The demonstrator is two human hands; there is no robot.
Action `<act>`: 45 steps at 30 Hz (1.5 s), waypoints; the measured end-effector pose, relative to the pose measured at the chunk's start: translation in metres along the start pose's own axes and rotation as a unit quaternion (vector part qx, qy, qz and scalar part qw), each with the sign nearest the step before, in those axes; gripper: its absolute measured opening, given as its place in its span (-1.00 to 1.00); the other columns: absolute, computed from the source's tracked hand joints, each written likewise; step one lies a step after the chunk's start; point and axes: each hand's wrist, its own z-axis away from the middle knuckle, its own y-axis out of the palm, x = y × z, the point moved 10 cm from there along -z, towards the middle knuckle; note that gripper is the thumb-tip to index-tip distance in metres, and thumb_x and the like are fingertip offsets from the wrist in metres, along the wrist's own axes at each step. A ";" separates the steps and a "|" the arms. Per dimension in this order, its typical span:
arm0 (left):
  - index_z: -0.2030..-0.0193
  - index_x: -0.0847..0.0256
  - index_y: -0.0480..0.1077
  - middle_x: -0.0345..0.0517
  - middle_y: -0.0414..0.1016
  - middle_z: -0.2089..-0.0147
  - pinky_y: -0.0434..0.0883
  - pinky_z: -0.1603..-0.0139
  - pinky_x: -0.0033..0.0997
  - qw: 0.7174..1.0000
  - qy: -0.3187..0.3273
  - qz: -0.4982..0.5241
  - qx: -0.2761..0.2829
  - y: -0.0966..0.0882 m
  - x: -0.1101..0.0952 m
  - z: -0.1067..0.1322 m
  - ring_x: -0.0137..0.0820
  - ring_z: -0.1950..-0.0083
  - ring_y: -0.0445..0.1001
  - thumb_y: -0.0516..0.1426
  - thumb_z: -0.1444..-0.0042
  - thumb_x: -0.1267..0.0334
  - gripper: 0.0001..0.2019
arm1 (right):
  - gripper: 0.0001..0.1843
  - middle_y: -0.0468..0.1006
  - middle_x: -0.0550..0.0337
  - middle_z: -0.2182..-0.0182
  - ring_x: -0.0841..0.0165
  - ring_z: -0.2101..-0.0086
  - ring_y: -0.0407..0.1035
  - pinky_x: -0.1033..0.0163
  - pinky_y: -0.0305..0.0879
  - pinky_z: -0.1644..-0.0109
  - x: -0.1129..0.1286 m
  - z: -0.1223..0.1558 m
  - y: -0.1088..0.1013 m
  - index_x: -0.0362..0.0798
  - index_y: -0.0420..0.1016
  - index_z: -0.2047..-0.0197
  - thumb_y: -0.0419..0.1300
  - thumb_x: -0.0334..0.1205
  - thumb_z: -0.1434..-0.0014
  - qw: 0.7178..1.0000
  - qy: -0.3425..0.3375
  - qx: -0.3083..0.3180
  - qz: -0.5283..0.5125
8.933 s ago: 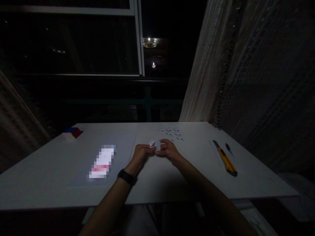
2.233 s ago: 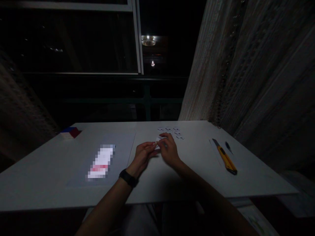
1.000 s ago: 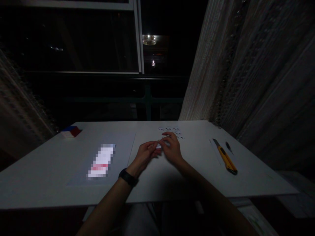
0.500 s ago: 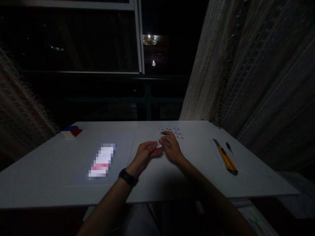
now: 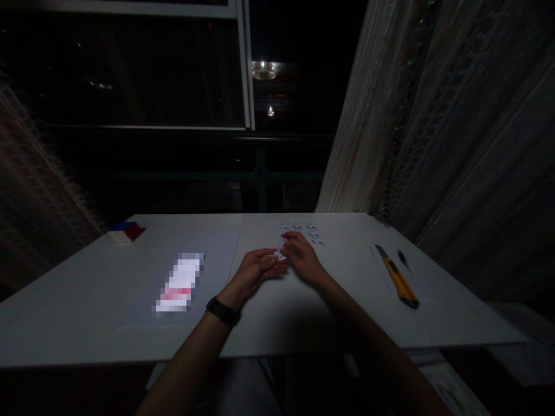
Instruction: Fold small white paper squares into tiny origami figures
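Fingers of the left hand [image 5: 255, 268] and right hand [image 5: 304, 260] are drawn nearly together, pinching a small white paper [image 5: 280, 253] over the surface [image 5: 342, 254], whose near edge passes beneath both forearms [image 5: 186, 358]. A large sheet [image 5: 219, 254] ends just beside the left hand; a yellow cutter [image 5: 398, 278] lies well to the right. The paper looks creased, partly hidden.

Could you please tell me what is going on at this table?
A person holds a small folded white paper in the left hand, with the right hand working at it. Just beyond the hands, several small white pieces lie on the table. A yellow cutter lies off to the right. The picture is too dim to show the folds clearly.
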 end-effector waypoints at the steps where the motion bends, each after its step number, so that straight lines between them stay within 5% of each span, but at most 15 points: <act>1: 0.12 0.42 0.34 0.19 0.52 0.28 0.47 0.25 -0.29 1.000 -0.005 -0.005 0.007 0.001 0.001 0.000 -0.24 0.30 0.53 0.22 0.10 0.42 -0.66 | -0.93 0.34 0.13 0.13 0.33 0.09 0.25 0.14 0.14 -0.04 0.000 0.000 0.000 -0.01 0.38 0.42 0.12 -0.25 -0.08 1.000 0.001 0.006 -0.007; 23: 0.16 0.44 0.34 0.18 0.53 0.33 0.48 0.25 -0.24 0.999 0.023 -0.047 0.004 -0.001 0.001 -0.002 -0.20 0.32 0.53 0.27 0.17 0.41 -0.62 | -0.93 0.41 0.13 0.20 0.35 0.14 0.29 0.17 0.19 0.03 0.000 -0.001 0.003 -0.03 0.39 0.46 0.14 -0.31 -0.05 1.000 -0.001 0.020 0.018; 32: 0.25 0.40 0.33 0.10 0.53 0.43 0.48 0.44 -0.32 0.997 0.031 -0.064 -0.040 -0.006 0.003 -0.005 -0.24 0.43 0.53 0.32 0.27 0.42 -0.62 | -0.93 0.40 0.13 0.19 0.35 0.15 0.30 0.18 0.20 0.05 -0.001 0.001 0.006 -0.04 0.41 0.46 0.15 -0.29 -0.04 0.999 0.002 0.031 0.010; 41: 0.22 0.41 0.34 0.06 0.52 0.44 0.50 0.39 -0.35 0.997 0.036 -0.029 -0.064 -0.008 -0.002 -0.001 -0.30 0.45 0.52 0.29 0.25 0.50 -0.62 | -0.92 0.39 0.12 0.21 0.31 0.15 0.30 0.16 0.24 0.08 -0.005 0.001 -0.007 -0.03 0.40 0.44 0.22 -0.24 0.05 0.999 0.013 -0.045 -0.012; 45: 0.24 0.43 0.34 0.05 0.52 0.45 0.50 0.36 -0.34 0.996 0.037 -0.016 -0.078 -0.008 -0.004 0.001 -0.32 0.45 0.51 0.29 0.28 0.54 -0.62 | -0.69 0.39 0.14 0.21 0.33 0.23 0.34 0.20 0.32 0.23 -0.030 0.006 -0.008 -0.01 0.30 0.28 0.27 -0.19 0.13 0.982 0.115 -0.104 -0.112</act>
